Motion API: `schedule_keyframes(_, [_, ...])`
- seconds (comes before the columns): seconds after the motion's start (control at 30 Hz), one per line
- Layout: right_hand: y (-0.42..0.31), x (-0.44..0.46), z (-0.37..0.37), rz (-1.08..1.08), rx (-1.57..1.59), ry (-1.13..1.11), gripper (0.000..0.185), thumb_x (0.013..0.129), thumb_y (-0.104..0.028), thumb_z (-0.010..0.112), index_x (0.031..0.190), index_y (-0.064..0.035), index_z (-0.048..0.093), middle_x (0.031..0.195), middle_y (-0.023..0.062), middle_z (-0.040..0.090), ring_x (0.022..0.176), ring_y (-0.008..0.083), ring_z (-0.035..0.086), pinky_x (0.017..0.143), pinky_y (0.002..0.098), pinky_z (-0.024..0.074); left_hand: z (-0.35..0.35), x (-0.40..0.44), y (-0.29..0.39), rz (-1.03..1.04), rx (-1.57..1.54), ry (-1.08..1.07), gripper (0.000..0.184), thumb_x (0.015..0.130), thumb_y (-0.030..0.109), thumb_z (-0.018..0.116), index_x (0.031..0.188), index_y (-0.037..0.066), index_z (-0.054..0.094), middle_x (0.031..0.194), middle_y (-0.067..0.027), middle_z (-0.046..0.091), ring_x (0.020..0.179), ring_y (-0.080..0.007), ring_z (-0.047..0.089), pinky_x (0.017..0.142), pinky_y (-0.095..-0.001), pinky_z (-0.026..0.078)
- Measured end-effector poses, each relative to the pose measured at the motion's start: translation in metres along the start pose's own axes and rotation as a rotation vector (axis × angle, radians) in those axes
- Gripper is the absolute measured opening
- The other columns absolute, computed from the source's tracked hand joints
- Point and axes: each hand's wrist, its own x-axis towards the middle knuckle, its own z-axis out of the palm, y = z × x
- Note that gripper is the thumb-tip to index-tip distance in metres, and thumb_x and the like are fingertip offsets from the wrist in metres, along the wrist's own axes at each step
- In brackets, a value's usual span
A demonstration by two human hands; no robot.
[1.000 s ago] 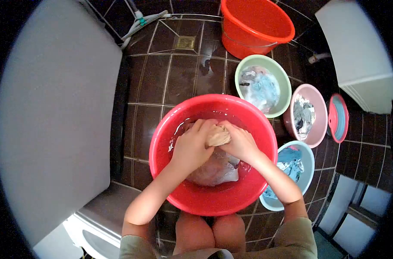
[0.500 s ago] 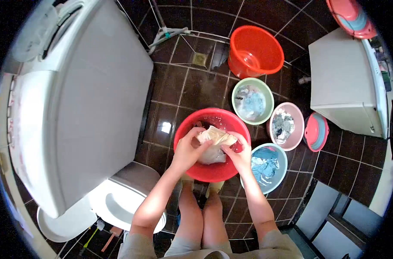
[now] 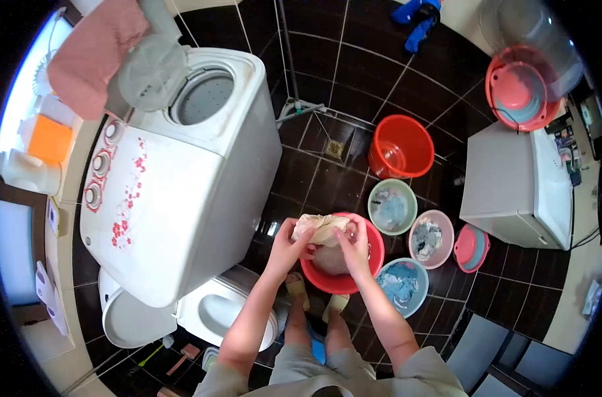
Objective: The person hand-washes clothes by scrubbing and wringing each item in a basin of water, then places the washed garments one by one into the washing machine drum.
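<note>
A wet cream cloth is stretched between my two hands above the red basin. My left hand grips its left end, and my right hand has hold of the right end. Below the cloth, pale fabric lies in the basin. To the right are a green basin with sudsy laundry, a pink basin with grey and white cloths, and a light blue basin with blue clothes.
A white washing machine with its round lid raised stands at left, beside a toilet. An orange-red bucket is beyond the green basin. A white cabinet and a collapsible pink basin are at right.
The view has pulled back and up, bringing the washing machine's top into sight. Bunched between my hands earlier, the cream cloth is now spread out and held higher, over the basin's far edge.
</note>
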Motion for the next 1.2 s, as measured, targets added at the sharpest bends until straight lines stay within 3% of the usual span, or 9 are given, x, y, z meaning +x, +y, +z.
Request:
schedule_keyframes(0.07, [-0.022,0.005,0.026,0.035,0.016,0.021,0.037,0.077,-0.001,0.06,0.107,-0.0062,0.039,0.085,0.0031,0.05,0.066,0.0057,0.05,0.058,0.019,0.0428,-0.02,-0.002,0.008,0.076,-0.013,-0.024,0.028,0.082,0.018,0.057,0.102,0.003,0.043,0.088,-0.006,0.054,0.069,-0.0115,0.056,0.056,-0.0256,0.051])
schedule_keyframes(0.2, [-0.04,0.017,0.072,0.027,-0.039,-0.025,0.036,0.076,-0.005,0.062,0.107,-0.0065,0.041,0.081,0.0028,0.054,0.068,0.0062,0.052,0.057,0.0176,0.0414,-0.053,-0.008,0.028,0.054,-0.113,0.041,0.031,0.08,0.015,0.059,0.105,0.002,0.044,0.086,-0.0042,0.054,0.067,-0.0088,0.055,0.058,-0.0242,0.051])
schedule_keyframes(0.4, [-0.08,0.068,0.157,-0.033,0.046,-0.062,0.038,0.075,-0.006,0.063,0.108,-0.0055,0.043,0.092,0.0073,0.054,0.073,0.0087,0.055,0.059,0.0185,0.0442,-0.102,0.015,0.107,0.193,-0.211,0.152,0.031,0.081,0.014,0.056,0.108,0.001,0.046,0.092,-0.0062,0.055,0.074,-0.0112,0.056,0.062,-0.0255,0.051])
schedule_keyframes(0.53, [-0.132,0.122,0.229,-0.19,0.198,-0.146,0.047,0.075,-0.005,0.062,0.116,-0.0063,0.038,0.098,0.0097,0.052,0.076,0.0133,0.058,0.061,0.0188,0.0452,-0.132,0.033,0.182,0.456,-0.333,0.202,0.061,0.08,0.012,0.056,0.128,0.003,0.019,0.12,-0.0176,0.036,0.1,-0.0237,0.051,0.085,-0.0348,0.045])
schedule_keyframes(0.67, [-0.125,0.164,0.26,-0.222,-0.136,-0.061,0.054,0.077,-0.018,0.061,0.123,-0.0094,0.033,0.11,0.0142,0.05,0.072,0.0166,0.059,0.063,0.0239,0.0452,-0.141,0.034,0.215,0.523,-0.236,0.313,0.06,0.082,0.011,0.052,0.131,0.005,0.017,0.133,-0.0203,0.016,0.107,-0.0284,0.046,0.089,-0.0395,0.041])
schedule_keyframes(0.77, [-0.105,0.163,0.246,-0.22,-0.241,-0.09,0.05,0.077,-0.018,0.059,0.121,-0.0082,0.036,0.113,0.0147,0.048,0.073,0.0173,0.059,0.062,0.0248,0.0451,-0.145,0.033,0.192,0.456,-0.176,0.208,0.056,0.083,0.012,0.049,0.13,0.005,0.02,0.133,-0.0175,0.02,0.106,-0.0281,0.047,0.086,-0.0368,0.043])
schedule_keyframes(0.9, [-0.074,0.14,0.206,-0.102,-0.08,-0.142,0.036,0.079,-0.008,0.054,0.113,-0.0071,0.044,0.107,0.011,0.049,0.075,0.0148,0.06,0.056,0.0217,0.0438,-0.136,0.028,0.152,0.379,-0.195,0.213,0.039,0.082,0.009,0.046,0.119,0.004,0.036,0.116,-0.0133,0.044,0.092,-0.0221,0.055,0.076,-0.0305,0.046])
schedule_keyframes(0.93, [-0.068,0.135,0.197,-0.087,-0.075,-0.126,0.034,0.079,-0.004,0.052,0.112,-0.0077,0.045,0.104,0.0091,0.05,0.074,0.0135,0.06,0.055,0.0199,0.043,-0.128,0.025,0.145,0.395,-0.227,0.268,0.027,0.081,0.006,0.045,0.108,0.004,0.045,0.1,-0.0094,0.054,0.081,-0.0173,0.057,0.07,-0.0263,0.045])
schedule_keyframes(1.2, [-0.027,0.081,0.096,0.04,-0.021,-0.009,0.03,0.081,-0.002,0.049,0.111,-0.0081,0.046,0.1,0.0047,0.051,0.073,0.013,0.059,0.054,0.0201,0.0421,-0.069,0.021,0.066,0.324,-0.183,0.224,0.012,0.081,0.002,0.044,0.091,0.004,0.051,0.079,-0.0024,0.056,0.066,-0.0087,0.054,0.061,-0.0204,0.041])
